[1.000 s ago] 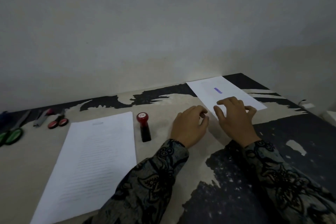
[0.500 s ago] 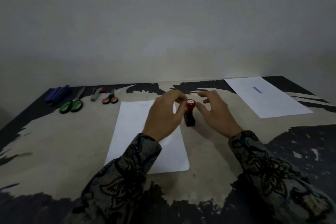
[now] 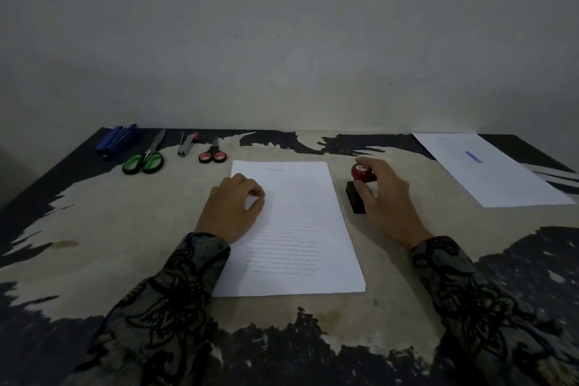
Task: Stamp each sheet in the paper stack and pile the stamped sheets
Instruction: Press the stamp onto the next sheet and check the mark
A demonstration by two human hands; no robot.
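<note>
right hand (image 3: 387,197) grips stamp (image 3: 360,185), standing on table (image 3: 94,229) right of stack (image 3: 297,229) | left hand (image 3: 232,207) curled, rests on stack, holds nothing | stamped sheet (image 3: 488,169) far right

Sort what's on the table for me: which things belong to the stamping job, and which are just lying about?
In the job:
paper stack, under the left hand
stamp, held by the right hand
stamped sheet, far right

Lying about, far left:
green scissors
red scissors
stapler
staple remover
</note>
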